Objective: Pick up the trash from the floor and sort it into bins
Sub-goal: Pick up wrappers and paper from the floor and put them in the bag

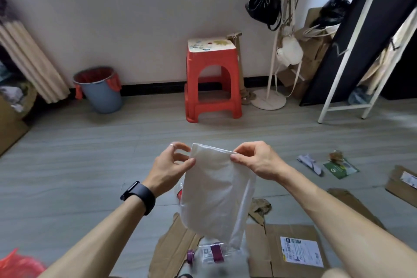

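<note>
Pinched at its top corners by the left hand (172, 165) and right hand (256, 160), the translucent plastic bag (214, 194) hangs above the near flattened cardboard (270, 253), seemingly feather-light, limp and slippery, best held by that top edge.

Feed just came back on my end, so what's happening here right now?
A person holds a white plastic bag up in front of them, left hand and right hand each pinching its top edge. Below it on the floor lie flattened cardboard, a plastic bottle and, further right, a green packet. A red-lined blue bin stands by the wall, beside the red stool.
</note>
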The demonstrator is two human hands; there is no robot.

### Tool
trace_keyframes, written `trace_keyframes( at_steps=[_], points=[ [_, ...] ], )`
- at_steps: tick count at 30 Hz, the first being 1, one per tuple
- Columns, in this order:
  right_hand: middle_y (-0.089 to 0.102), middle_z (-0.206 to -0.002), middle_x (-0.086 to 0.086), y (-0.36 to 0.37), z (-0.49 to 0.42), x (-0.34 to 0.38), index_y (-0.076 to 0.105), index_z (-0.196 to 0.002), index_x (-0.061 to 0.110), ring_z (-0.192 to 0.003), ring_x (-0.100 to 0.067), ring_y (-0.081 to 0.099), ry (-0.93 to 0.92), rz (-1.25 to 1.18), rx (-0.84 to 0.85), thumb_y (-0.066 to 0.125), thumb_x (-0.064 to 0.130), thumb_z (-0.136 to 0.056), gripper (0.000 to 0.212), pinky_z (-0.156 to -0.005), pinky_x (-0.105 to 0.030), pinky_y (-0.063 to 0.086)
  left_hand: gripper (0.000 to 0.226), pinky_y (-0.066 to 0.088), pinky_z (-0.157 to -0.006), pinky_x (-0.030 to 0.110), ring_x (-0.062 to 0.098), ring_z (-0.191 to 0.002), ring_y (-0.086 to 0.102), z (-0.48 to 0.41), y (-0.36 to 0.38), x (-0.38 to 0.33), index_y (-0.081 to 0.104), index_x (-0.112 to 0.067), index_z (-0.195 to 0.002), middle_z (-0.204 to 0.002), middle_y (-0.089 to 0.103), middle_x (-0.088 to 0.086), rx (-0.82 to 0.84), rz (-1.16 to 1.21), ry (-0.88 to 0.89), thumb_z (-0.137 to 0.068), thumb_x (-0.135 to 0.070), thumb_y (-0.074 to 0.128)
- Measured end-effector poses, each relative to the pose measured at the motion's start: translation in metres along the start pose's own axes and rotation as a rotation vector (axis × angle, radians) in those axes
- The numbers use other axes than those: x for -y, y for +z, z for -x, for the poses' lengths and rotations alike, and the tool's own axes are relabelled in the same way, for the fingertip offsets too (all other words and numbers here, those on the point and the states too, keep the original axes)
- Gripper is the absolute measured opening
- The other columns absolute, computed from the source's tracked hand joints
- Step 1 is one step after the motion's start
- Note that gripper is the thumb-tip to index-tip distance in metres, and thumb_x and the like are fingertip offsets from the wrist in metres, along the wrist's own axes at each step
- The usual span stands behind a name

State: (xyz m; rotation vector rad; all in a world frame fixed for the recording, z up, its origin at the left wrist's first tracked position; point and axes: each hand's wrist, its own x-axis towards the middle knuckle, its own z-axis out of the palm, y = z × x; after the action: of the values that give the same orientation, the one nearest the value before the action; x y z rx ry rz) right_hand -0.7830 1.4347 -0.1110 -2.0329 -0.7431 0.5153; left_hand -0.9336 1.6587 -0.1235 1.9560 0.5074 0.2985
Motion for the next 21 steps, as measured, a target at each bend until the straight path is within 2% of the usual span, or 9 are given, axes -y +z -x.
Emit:
trace_keyframes(
  at_steps=[2,5,8,10,12,14,16,19,21],
  points=[
    [0.076,-0.083,0.007,0.001,0.003,0.003,0.075,-0.089,0.026,-0.083,-0.011,0.071,-0.028,0.037,-0.047,0.073,0.037,-0.090,0.012,-0.079,-0.030,0.055,0.026,0.050,-0.064,0.020,0.012,-0.069,0.068,0.003,0.003,-0.006,0.053,-0.031,-0.095,-0.086,0.072,0.001,-0.065,-0.033,0.043,-0.086,-0.018,0.074],
    [0.072,-0.073,0.001,0.001,0.007,0.008,0.061,-0.092,0.033,-0.070,-0.011,0.066,-0.070,0.032,-0.135,0.071,0.040,-0.089,0.013,-0.066,-0.029,0.052,0.024,0.053,-0.062,0.022,0.007,-0.065,0.066,0.006,0.009,-0.014,0.059,-0.037,-0.085,-0.085,0.068,-0.004,-0.103,-0.155,0.154,-0.090,-0.016,0.069],
    [0.071,-0.077,0.000,-0.003,0.008,0.009,0.064,-0.087,0.034,-0.069,-0.014,0.061,-0.077,0.003,-0.146,0.075,0.035,-0.086,0.012,-0.067,-0.033,0.050,0.036,0.054,-0.067,0.017,0.004,-0.070,0.067,0.009,0.011,-0.015,0.069,-0.042,-0.111,-0.089,0.068,-0.009,-0.035,-0.201,0.188,-0.090,-0.013,0.069],
    [0.071,-0.089,0.007,-0.005,0.010,0.008,0.069,-0.089,0.037,-0.082,-0.011,0.063,-0.062,0.051,-0.080,0.078,0.033,-0.083,0.011,-0.073,-0.028,0.051,0.047,0.054,-0.073,0.018,0.004,-0.075,0.066,0.009,0.010,-0.012,0.066,-0.039,-0.125,-0.089,0.068,-0.012,-0.018,-0.272,0.213,-0.087,-0.012,0.073],
    [0.070,-0.106,0.013,-0.007,0.013,0.009,0.071,-0.102,0.039,-0.100,-0.007,0.062,-0.055,0.145,-0.011,0.078,0.031,-0.082,0.023,-0.086,-0.024,0.049,0.050,0.054,-0.078,0.023,0.005,-0.078,0.064,0.009,0.010,-0.011,0.065,-0.034,-0.129,-0.087,0.066,-0.014,-0.013,-0.324,0.232,-0.084,-0.014,0.076],
    [0.069,-0.113,0.017,-0.007,0.017,0.013,0.071,-0.111,0.036,-0.108,-0.002,0.059,-0.081,0.210,0.008,0.078,0.027,-0.081,0.032,-0.095,-0.020,0.045,0.047,0.053,-0.078,0.027,0.006,-0.076,0.061,0.009,0.009,-0.012,0.066,-0.031,-0.128,-0.083,0.062,-0.016,-0.014,-0.366,0.247,-0.084,-0.018,0.077],
    [0.072,-0.110,0.018,-0.008,0.018,0.013,0.075,-0.108,0.032,-0.108,0.001,0.062,-0.107,0.211,-0.008,0.076,0.023,-0.085,0.025,-0.099,-0.017,0.046,0.041,0.051,-0.078,0.030,0.008,-0.076,0.056,0.007,0.007,-0.011,0.069,-0.031,-0.123,-0.080,0.061,-0.015,-0.036,-0.423,0.271,-0.084,-0.022,0.078],
    [0.075,-0.105,0.012,-0.009,0.018,0.011,0.078,-0.104,0.031,-0.098,0.003,0.064,-0.135,0.263,-0.026,0.074,0.024,-0.089,0.017,-0.088,-0.006,0.045,0.026,0.047,-0.072,0.025,0.008,-0.080,0.050,0.002,0.003,-0.008,0.074,-0.030,-0.113,-0.079,0.064,-0.017,-0.059,-0.512,0.334,-0.087,-0.027,0.075],
    [0.072,-0.104,0.008,-0.007,0.014,0.008,0.078,-0.103,0.033,-0.098,-0.004,0.058,-0.208,0.392,-0.076,0.071,0.027,-0.092,0.015,-0.086,-0.014,0.045,0.015,0.048,-0.069,0.029,0.012,-0.084,0.051,0.001,0.003,-0.007,0.077,-0.029,-0.102,-0.080,0.065,-0.016,-0.076,-0.607,0.379,-0.088,-0.032,0.073]
  ],
)
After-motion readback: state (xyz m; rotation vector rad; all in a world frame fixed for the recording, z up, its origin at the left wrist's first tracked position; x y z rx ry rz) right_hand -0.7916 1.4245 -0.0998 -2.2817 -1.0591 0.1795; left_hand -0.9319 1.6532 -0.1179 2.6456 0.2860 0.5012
